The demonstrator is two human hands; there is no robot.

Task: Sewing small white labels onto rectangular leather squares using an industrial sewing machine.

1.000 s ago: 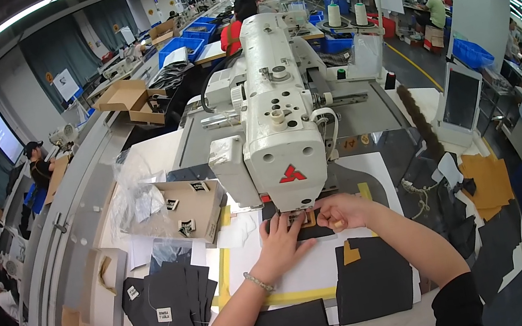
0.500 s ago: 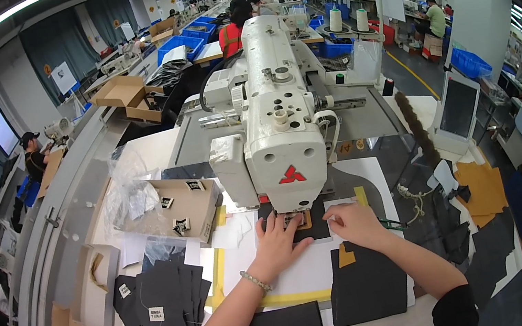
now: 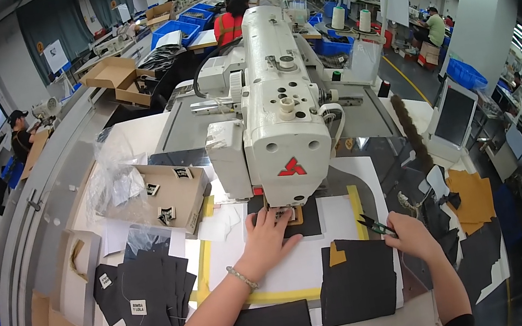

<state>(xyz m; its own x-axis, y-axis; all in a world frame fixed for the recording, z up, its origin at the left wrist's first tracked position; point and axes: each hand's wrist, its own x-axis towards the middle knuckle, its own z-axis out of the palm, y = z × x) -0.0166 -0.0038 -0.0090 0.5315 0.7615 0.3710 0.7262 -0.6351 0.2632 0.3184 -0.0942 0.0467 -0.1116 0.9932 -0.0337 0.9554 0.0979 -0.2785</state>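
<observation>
My left hand [image 3: 263, 245], a beaded bracelet at its wrist, lies with fingers spread on a black fabric piece [image 3: 309, 223] beneath the head of a white sewing machine [image 3: 286, 137]. Its fingertips reach a small orange-brown frame [image 3: 296, 217] under the needle area; they partly hide what lies there. To the right, my right hand [image 3: 409, 233] is closed round thread snips [image 3: 374, 225] with dark blades and green on the handle. Their tips point up and left, over the right side of the yellow-taped white template [image 3: 260, 278].
Black panels [image 3: 359, 285] with a mustard scrap [image 3: 337, 253] lie at right front. Labelled black pieces [image 3: 157, 286] are stacked at left, near an open box of labels [image 3: 176, 195] with clear plastic [image 3: 115, 188]. Mustard pieces [image 3: 471, 196] and a screen [image 3: 456, 111] stand at right.
My right hand has moved right, away from the black piece under the machine, and taken hold of the snips. My left hand stays on the fabric. The view has shifted slightly.
</observation>
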